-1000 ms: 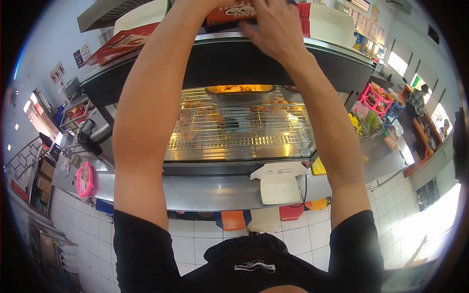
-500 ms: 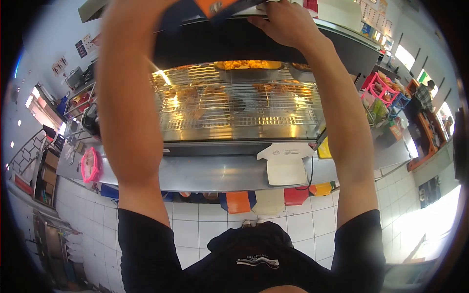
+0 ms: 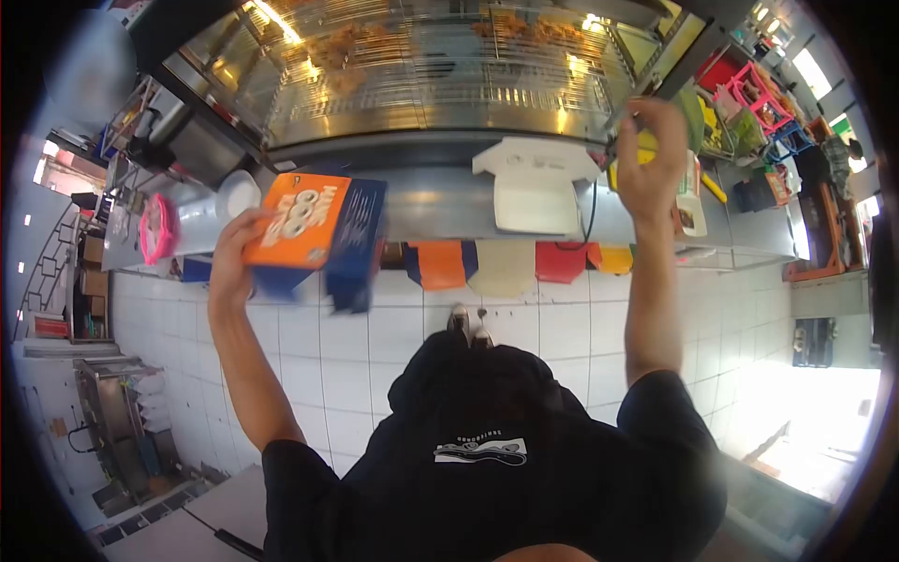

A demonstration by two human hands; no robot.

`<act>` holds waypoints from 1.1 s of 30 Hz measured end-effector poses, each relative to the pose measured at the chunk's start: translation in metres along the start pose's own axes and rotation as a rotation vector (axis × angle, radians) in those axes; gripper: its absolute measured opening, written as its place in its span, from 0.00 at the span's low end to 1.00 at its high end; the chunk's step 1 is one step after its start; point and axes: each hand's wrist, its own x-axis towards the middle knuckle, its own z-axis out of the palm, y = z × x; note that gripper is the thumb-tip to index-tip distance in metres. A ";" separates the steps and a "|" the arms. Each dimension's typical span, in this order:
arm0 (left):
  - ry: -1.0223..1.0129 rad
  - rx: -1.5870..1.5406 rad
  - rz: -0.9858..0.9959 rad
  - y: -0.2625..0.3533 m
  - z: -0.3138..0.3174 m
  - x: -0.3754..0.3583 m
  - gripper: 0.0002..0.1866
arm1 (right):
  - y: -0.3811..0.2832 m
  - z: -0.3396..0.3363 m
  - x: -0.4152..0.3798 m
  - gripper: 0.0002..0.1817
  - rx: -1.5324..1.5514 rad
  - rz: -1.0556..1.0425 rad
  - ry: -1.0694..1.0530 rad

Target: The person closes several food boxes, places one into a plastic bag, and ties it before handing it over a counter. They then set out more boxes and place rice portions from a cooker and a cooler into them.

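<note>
My left hand (image 3: 236, 245) grips the edge of an orange and dark blue cardboard food box (image 3: 304, 220), holding it over the front edge of the steel counter (image 3: 426, 208). Its printed orange panel faces up, and dark blue flaps hang below, blurred. My right hand (image 3: 653, 164) is raised over the right part of the counter, fingers loosely curved and apart from the thumb, with nothing visible in it. Left of this hand, an opened white takeaway box (image 3: 536, 201) sits on the counter with its lid back.
Behind the counter stands a lit glass display warmer (image 3: 421, 75) with fried food on wire racks. A pink basket (image 3: 157, 229) and a white round container (image 3: 239, 195) are at left. Yellow-handled items (image 3: 714, 187) and pink baskets (image 3: 754, 98) lie at right. Folded boxes (image 3: 440, 265) show below the counter edge.
Both hands have come down from above the display warmer. The left brought the orange and blue box down to the counter's left side; the right moved lower, to the right. The view has tilted down.
</note>
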 end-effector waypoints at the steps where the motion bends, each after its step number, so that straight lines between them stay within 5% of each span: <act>1: -0.064 -0.014 -0.009 -0.017 0.002 0.013 0.17 | 0.027 0.004 -0.036 0.06 -0.035 0.127 -0.061; 3: -0.034 0.106 -0.026 -0.042 0.029 0.043 0.17 | 0.061 0.008 -0.105 0.08 -0.048 0.472 -0.231; 9: 0.060 0.033 -0.131 -0.060 0.132 0.088 0.26 | 0.105 0.017 -0.216 0.07 -0.057 0.677 -0.318; 11: 0.055 0.373 0.061 -0.090 0.111 0.082 0.28 | 0.086 0.018 -0.219 0.07 0.010 0.743 -0.351; 16: 0.102 0.517 0.002 -0.237 0.041 0.004 0.24 | 0.010 0.046 -0.214 0.08 0.154 0.724 -0.527; 20: 0.060 0.634 -0.288 -0.321 0.018 -0.119 0.22 | -0.014 0.099 -0.206 0.07 0.223 0.726 -0.612; 22: 0.275 0.688 -0.425 -0.355 0.000 -0.175 0.18 | -0.025 0.136 -0.207 0.11 0.247 0.836 -0.735; 25: 0.339 0.699 -0.546 -0.371 -0.037 -0.192 0.17 | -0.010 0.220 -0.254 0.17 0.121 0.782 -0.779; 27: 0.360 0.485 -0.353 -0.341 -0.049 -0.159 0.16 | -0.025 0.246 -0.260 0.21 0.212 0.970 -0.747; 29: 0.303 0.590 0.106 -0.305 -0.045 -0.086 0.15 | -0.029 0.267 -0.267 0.20 0.155 0.987 -0.685; 31: 0.119 0.336 0.291 -0.248 -0.008 -0.006 0.18 | -0.039 0.250 -0.283 0.19 0.068 1.028 -0.655; 32: -0.008 0.200 0.216 -0.230 0.019 0.028 0.19 | -0.049 0.250 -0.281 0.18 0.105 1.073 -0.596; 33: -0.163 0.345 0.301 -0.198 0.042 0.058 0.21 | -0.054 0.253 -0.276 0.17 0.149 1.109 -0.535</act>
